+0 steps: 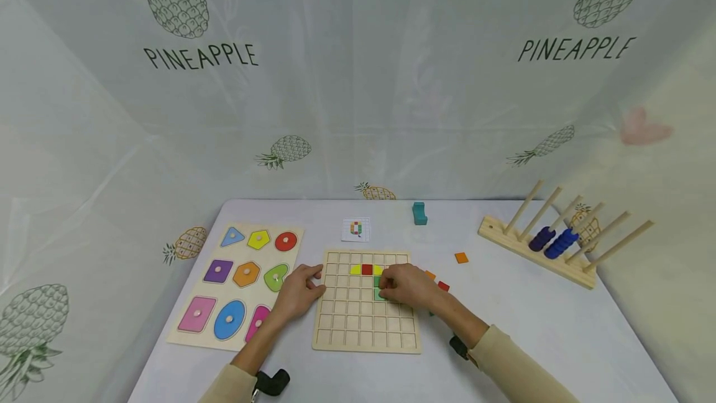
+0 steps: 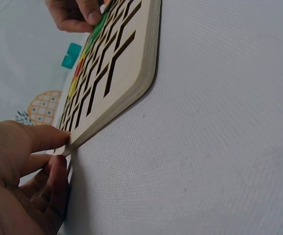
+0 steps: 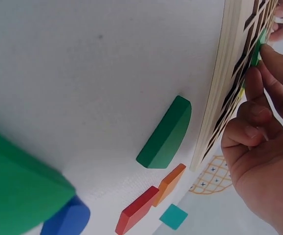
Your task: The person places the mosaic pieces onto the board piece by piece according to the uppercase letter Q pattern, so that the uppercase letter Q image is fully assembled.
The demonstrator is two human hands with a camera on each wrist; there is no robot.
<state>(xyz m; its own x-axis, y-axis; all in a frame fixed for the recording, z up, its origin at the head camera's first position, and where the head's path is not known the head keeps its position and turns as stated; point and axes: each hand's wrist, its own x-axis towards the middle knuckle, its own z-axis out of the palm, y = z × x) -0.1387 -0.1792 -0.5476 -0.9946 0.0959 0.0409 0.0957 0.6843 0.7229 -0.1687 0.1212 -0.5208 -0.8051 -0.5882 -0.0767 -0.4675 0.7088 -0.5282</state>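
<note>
A wooden grid board [image 1: 366, 349] lies in front of the person, with yellow, red and green tiles in its upper cells. At its left edge my left hand [image 1: 299, 291] pinches the rim between thumb and fingers, as the left wrist view also shows. My right hand [image 1: 411, 285] is over the right half of the board. Its thumb and index finger pinch a green tile [image 3: 257, 48] at the grid, below the yellow tile [image 1: 378, 269] at the right end of the top row. The hand partly covers the green tiles in the head view.
Loose pieces lie right of the board, among them a green half-round piece [image 3: 165, 134], a red tile [image 3: 136, 210] and an orange tile [image 1: 461, 258]. A pattern card [image 1: 365, 238] and teal block [image 1: 419, 213] stand behind. Left is a shape puzzle [image 1: 181, 338]; right, a peg stand [image 1: 576, 273].
</note>
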